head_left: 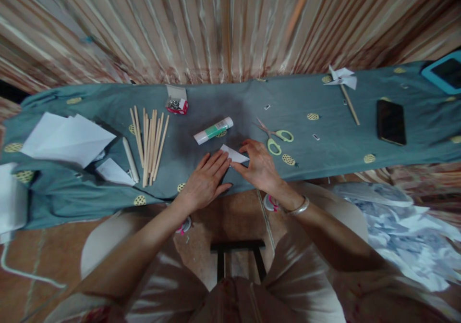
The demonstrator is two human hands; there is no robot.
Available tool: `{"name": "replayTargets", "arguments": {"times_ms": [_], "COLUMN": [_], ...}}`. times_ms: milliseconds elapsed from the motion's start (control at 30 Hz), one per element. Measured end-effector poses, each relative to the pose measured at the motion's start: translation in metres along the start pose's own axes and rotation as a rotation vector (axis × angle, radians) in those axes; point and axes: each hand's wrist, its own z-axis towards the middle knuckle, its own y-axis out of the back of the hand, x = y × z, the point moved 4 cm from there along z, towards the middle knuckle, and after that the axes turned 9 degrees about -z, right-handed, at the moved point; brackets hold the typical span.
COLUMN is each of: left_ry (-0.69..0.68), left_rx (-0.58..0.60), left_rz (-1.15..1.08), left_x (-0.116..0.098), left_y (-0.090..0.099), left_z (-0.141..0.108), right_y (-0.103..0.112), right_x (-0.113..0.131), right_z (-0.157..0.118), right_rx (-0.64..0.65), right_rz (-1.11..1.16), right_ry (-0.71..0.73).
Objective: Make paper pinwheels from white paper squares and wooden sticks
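A small white piece of paper, folded to a triangle, lies on the cloth at the table's front. My left hand rests flat over its left part, fingers stretched out. At its right corner, my right hand pinches the paper between thumb and fingers. Just beyond the paper lies a white and green glue stick. Scissors with pale green handles lie to the right of it, blades parted. Under my left palm, part of the paper is hidden.
Several wooden sticks, a white pen-like tool and white paper sheets lie leftward. Behind stands a small open box of metal pins. Rightward are a paper pinwheel on a stick, a phone and a blue-framed device.
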Motion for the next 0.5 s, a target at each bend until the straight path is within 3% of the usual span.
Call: {"name": "replayTargets", "arguments": {"times_ms": [500], "left_ry": [0.005], "left_rx": [0.005], "left_rz": [0.021], "left_x": [-0.0009], "left_y": [0.001], "left_z": [-0.0005], "right_y": [0.0008], "right_x": [-0.0013], "right_z": [-0.0023], "right_rx": [0.032], "right_rz": [0.013], "right_ry": [-0.008]}}
